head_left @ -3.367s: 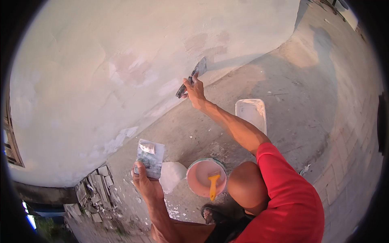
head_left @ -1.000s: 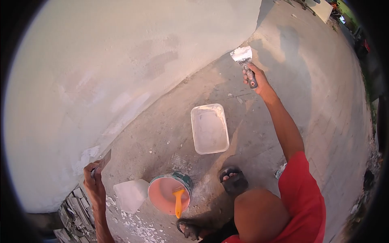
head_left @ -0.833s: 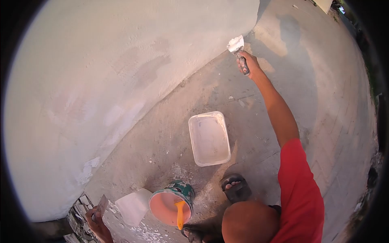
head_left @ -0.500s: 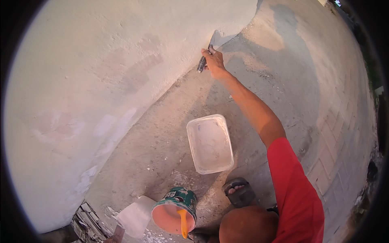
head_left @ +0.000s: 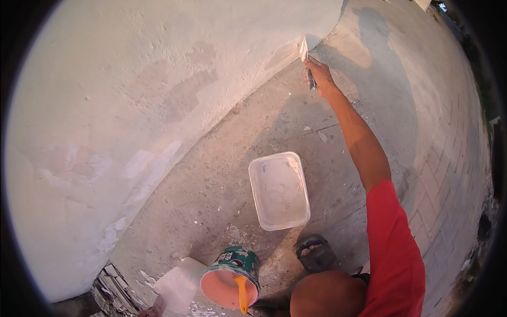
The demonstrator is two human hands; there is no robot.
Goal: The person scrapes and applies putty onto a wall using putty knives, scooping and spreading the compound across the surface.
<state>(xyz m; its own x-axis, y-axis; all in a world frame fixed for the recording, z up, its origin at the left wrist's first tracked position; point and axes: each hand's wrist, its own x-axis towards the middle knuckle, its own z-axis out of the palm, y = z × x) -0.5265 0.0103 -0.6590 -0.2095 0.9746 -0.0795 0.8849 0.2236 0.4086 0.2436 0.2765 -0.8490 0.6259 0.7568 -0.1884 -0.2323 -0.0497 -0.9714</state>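
My right hand (head_left: 321, 76) is closed around the dark handle of a putty knife (head_left: 304, 50). Its pale, coated blade is up against the base of the white wall (head_left: 174, 63), beside a greyish patch. At the bottom left edge, only a sliver of my left hand (head_left: 143, 313) shows, apparently gripping a flat blade-like tool (head_left: 159, 305); most of that hand is out of frame. A white rectangular tub (head_left: 280, 193) with whitish paste spread inside stands on the concrete between my foot and the wall.
A green bucket (head_left: 237, 260) holds a brush with a yellow handle (head_left: 242, 296). Beside it lies a whitish sheet (head_left: 177, 288), near stacked flat scraps (head_left: 113, 288). My sandalled foot (head_left: 315, 253) is right of the bucket. Crumbs dot the concrete floor (head_left: 222, 164); paving (head_left: 438, 185) lies right.
My right hand has moved right along the wall base with the putty knife. The blade has turned, showing its pale coated face. The view has shifted slightly.
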